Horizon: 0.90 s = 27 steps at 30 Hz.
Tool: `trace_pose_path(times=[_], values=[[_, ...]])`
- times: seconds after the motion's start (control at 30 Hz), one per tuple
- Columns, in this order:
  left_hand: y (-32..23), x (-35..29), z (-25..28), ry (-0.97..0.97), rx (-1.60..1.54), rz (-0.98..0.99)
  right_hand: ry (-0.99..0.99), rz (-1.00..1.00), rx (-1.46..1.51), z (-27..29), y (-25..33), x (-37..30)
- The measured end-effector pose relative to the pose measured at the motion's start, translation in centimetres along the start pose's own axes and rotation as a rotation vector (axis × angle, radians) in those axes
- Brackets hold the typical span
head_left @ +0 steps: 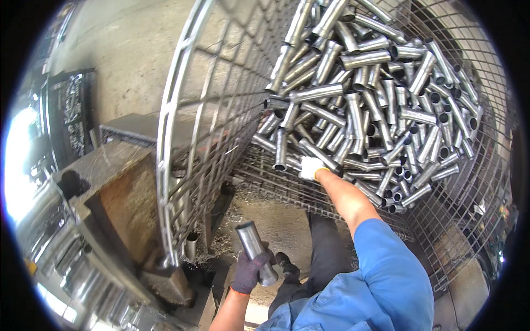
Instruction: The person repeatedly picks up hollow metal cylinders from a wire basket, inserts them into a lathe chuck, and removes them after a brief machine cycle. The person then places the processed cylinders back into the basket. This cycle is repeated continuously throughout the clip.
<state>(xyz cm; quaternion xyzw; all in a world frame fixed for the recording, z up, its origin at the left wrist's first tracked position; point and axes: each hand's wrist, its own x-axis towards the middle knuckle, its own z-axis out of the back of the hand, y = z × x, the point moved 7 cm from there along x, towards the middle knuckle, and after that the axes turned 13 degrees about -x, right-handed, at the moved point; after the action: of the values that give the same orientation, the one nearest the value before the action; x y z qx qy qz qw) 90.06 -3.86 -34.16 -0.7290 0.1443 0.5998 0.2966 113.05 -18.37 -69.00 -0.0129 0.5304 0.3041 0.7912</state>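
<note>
My left hand [252, 267], in a dark knitted glove, is closed around the middle of a short steel tube [250, 238] with a flared end. It holds the tube tilted, outside a wire mesh basket [165, 129]. My right hand [312, 167], in a white glove, reaches over the near side of the basket to the edge of the heap. Its fingers are bunched at a metal tube [321, 154] there; their tips are partly hidden. Many similar shiny tubes [356, 122] lie jumbled in the basket, pointing in different directions.
A rusty metal block-like stand [118, 187] is left of the basket, beside a dark flat plate [149, 128]. More shiny metal parts [83, 265] are stacked at the lower left. A single tube [191, 245] stands near the basket's lower left corner. Metal shavings [243, 201] litter the floor.
</note>
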Motion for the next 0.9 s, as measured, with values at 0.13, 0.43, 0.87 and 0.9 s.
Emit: trace_pose_path(times=[0.13, 0.43, 0.87, 0.9], values=[[8.0, -4.4, 11.1, -0.204, 0.316, -0.009, 0.101, 0.088, -0.152, -1.5, -0.1, 2.3], [41.2, -26.6, 38.6, -0.708, 0.148, 0.157, -0.15, -0.004, 0.133, 7.6, 2.1, -23.2], [51.2, -38.1, 60.3, -1.107, -0.976, -0.744, 0.184, 0.984, 0.043, -14.4, 63.8, -62.6], [49.0, -40.9, 61.7, -1.088, -1.031, -0.934, 0.182, 1.101, 0.021, -15.8, 67.3, -65.1]])
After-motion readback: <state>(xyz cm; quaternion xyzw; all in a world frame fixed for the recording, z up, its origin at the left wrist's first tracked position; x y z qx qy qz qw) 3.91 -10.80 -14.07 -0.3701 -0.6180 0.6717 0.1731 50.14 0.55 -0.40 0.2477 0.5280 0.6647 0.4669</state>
